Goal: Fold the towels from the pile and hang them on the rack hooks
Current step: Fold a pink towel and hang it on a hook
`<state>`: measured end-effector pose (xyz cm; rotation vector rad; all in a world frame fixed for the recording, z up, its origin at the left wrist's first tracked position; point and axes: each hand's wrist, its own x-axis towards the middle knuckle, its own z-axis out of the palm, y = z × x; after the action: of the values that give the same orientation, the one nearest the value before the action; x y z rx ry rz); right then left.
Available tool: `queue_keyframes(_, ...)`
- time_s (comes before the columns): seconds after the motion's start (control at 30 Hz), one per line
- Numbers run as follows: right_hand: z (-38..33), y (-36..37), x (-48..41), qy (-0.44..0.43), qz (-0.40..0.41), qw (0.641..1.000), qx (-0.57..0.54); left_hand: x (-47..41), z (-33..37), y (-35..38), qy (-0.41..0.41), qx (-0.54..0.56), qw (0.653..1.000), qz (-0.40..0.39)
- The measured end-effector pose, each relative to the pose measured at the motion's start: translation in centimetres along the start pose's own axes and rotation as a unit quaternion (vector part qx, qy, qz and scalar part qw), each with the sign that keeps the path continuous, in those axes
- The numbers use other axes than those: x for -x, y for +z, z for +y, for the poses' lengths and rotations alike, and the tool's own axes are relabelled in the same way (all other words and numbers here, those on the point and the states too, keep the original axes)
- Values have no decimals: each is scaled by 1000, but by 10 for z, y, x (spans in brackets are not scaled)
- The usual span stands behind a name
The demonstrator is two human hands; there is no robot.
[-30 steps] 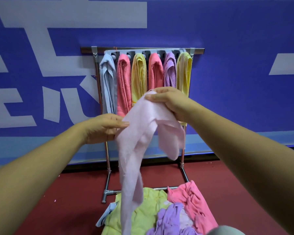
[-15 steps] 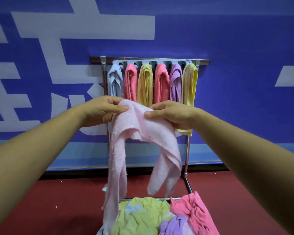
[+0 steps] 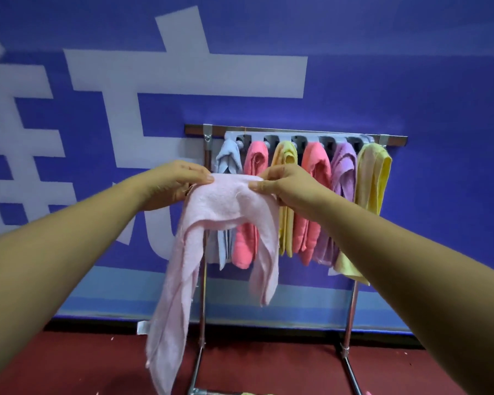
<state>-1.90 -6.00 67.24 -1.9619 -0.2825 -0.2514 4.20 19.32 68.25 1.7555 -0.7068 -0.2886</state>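
The left hand (image 3: 177,183) and the right hand (image 3: 290,186) each pinched the top edge of a pale pink terry towel (image 3: 226,202). Each thumb lay on the near side with the fingers curled behind. The two grips sat close together, with a short span of cloth drawn flat between them. Below the left grip a long tail of the towel hung straight down. It reached much lower than the shorter tail under the right grip, and between the tails the lower edge arched up towards the hands.

Behind the grips stood a chrome tube rack (image 3: 351,309), its grey hook strip (image 3: 307,137) just above knuckle level. Six towels hung from it. A light blue folded towel (image 3: 228,155) was behind the left fingertips, and a coral pink folded towel (image 3: 255,158) hung behind the gap between the grips. A yellow folded towel (image 3: 286,155) was partly hidden by the right hand. Out past the right grip came a second coral pink folded towel (image 3: 315,162), a lilac folded towel (image 3: 344,169) and a pale yellow folded towel (image 3: 372,175). Whether the held towel touched those behind it could not be told.

Beyond everything rose a blue wall with large white characters (image 3: 411,81), and far below the grips lay a dark red floor (image 3: 97,363).
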Motion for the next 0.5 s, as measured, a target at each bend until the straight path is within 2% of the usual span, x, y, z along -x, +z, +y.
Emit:
queue_keyframes(0.2,0,-2,-93,-41,87,995,27,-79,2,-42,39,-6,994,106)
queue_keyframes(0.33,-11,-10,-149,-81,136,985,65,-134,4,-70,50,-7,990,133)
queue_keyframes(0.4,-16,-14,-173,-107,170,972,124,-156,4,-81,59,-7,988,144)
queue_keyframes(0.5,-7,-16,-205,-133,194,927,292,-191,-6,-84,66,-43,975,207)
